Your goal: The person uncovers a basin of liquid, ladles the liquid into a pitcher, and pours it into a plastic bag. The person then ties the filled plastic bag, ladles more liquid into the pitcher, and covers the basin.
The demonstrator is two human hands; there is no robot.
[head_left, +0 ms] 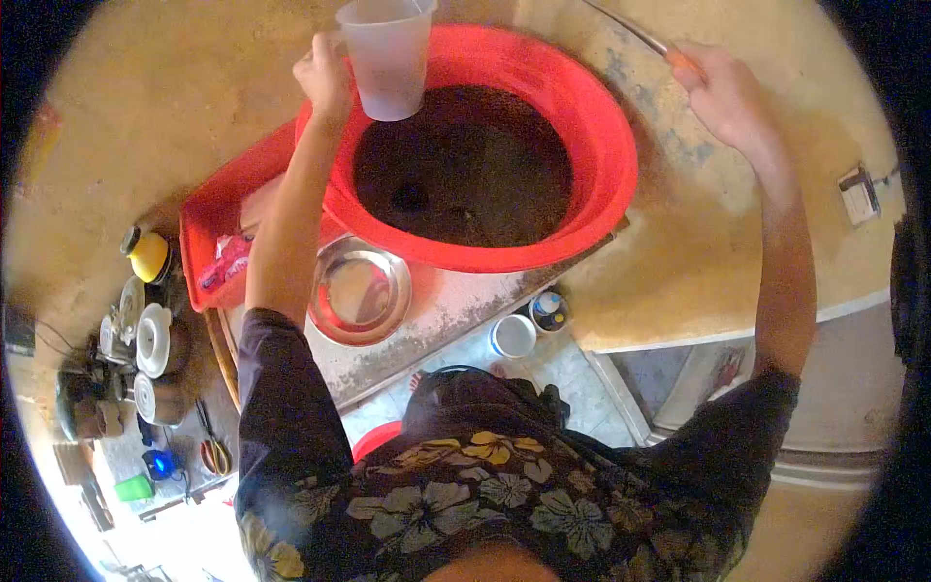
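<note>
My left hand (324, 76) is closed on the handle side of a translucent plastic jug (388, 63), held upright over the left rim of a large red tub (465, 256). Dark contents (485, 165), whose kind I cannot make out, fill the bottom of the tub. Up at the right, my right hand (725, 102) grips the orange handle of a long, thin metal tool (640, 32). Its tip runs out of the top of the view, so its exact kind is hidden. That hand is apart from the tub, in front of the yellowish wall.
A red tray (194, 233) holding a pink packet stands left of the tub. A round steel plate (361, 291) lies on the ledge. White buckets (512, 336) stand on the floor below. Pots (155, 398), scissors (214, 454) and a yellow-topped container (148, 257) crowd the left counter.
</note>
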